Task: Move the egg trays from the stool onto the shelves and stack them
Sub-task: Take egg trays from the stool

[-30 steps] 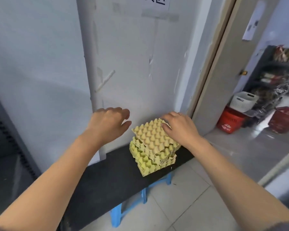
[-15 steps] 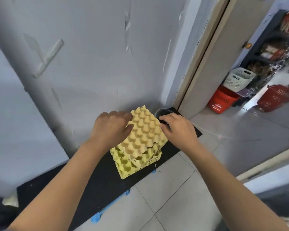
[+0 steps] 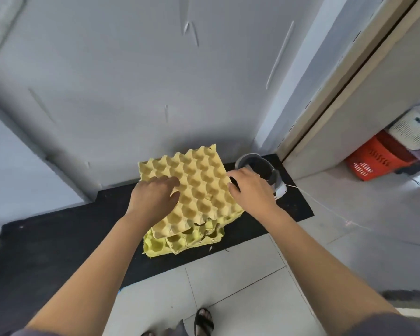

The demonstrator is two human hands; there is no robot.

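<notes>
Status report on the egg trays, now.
Left hand on top tray, left edge; right hand at right edge. Stack on black board. Round tub close behind right hand.

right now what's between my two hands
The tan top egg tray spans the gap between the left hand and the right hand, shown in the head view.

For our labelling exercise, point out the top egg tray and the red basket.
top egg tray [image 3: 199, 180], head view, central cups.
red basket [image 3: 371, 163], head view, front wall.
</notes>
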